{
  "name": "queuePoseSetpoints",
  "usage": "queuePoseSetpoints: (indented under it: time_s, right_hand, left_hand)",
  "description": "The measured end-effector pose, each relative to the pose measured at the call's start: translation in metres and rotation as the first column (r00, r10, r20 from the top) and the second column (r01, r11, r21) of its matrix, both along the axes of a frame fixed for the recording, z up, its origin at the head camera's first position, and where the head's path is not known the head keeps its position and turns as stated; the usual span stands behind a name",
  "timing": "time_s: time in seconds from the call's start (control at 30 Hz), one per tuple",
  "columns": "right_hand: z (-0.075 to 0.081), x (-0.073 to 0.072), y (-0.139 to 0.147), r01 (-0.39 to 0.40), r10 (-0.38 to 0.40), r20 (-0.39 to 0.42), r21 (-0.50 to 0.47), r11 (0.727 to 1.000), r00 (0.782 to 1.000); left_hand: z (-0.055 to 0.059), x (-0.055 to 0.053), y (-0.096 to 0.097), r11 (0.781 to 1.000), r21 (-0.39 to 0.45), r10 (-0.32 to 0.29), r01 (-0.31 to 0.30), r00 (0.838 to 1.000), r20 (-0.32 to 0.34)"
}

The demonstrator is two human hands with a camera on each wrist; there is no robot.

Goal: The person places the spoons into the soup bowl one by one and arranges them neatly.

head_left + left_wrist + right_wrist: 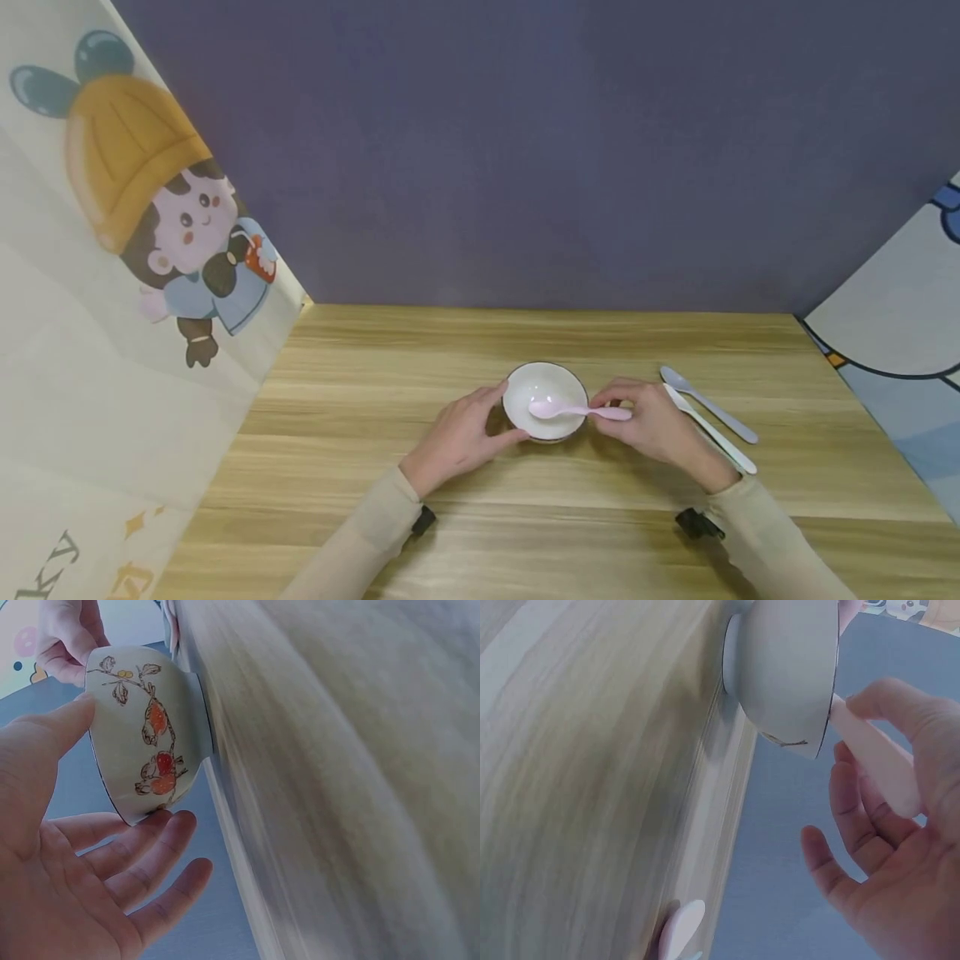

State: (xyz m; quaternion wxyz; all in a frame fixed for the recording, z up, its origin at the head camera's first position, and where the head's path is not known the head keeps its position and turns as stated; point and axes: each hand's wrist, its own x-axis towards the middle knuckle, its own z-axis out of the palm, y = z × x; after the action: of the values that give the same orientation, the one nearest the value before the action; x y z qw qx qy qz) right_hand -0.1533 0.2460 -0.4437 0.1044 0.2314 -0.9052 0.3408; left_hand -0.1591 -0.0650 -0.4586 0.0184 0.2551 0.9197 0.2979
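A white bowl with a dark rim stands on the wooden table. My left hand holds its left side, thumb and fingers spread apart along the rim. In the left wrist view, the outside of the bowl carries a branch with red-orange fruit. At the other side, my right hand pinches the handle of a pink spoon. The spoon's head is inside the bowl, and its handle crosses the right rim. The right wrist view shows the thick end of the spoon handle between thumb and fingers.
Beyond my right hand lie a pale lavender spoon and a white spoon, side by side and slanted. Behind the table rises a dark blue-grey panel. Printed cartoon sheets flank it left and right.
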Motion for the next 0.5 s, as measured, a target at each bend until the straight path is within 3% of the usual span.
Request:
queuePoseSetpoints:
  time_s: [0.5]
  right_hand:
    - [-0.0084,-0.0023,-0.0047,0.028,-0.03,-0.051,-0.023,0.999,0.998]
  left_hand:
    - [-0.0021,-0.0005,0.0014,1.0,-0.001,0.01,-0.01,1.0,0.019]
